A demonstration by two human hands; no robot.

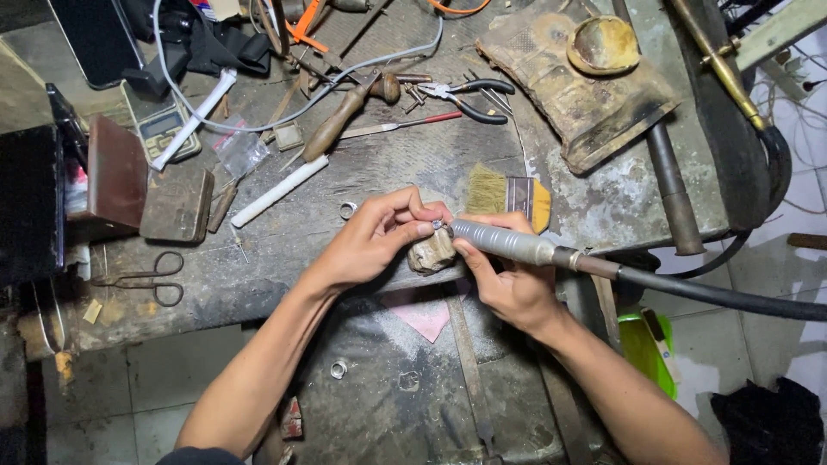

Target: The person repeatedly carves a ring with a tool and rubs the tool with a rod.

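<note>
At the front edge of the tabletop, the left hand pinches a small ring between thumb and fingertips, its grip closed tight on it just above a worn wooden peg. The right hand wraps shut around a grey rotary handpiece, whose tip touches the ring and whose black hose runs off right. A brush lies just behind, scissors well apart at left.

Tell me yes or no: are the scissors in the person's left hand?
No. The scissors lie on the bench far left, apart from the left hand, which pinches a small ring at the tip of the rotary handpiece held by the right hand.
</note>
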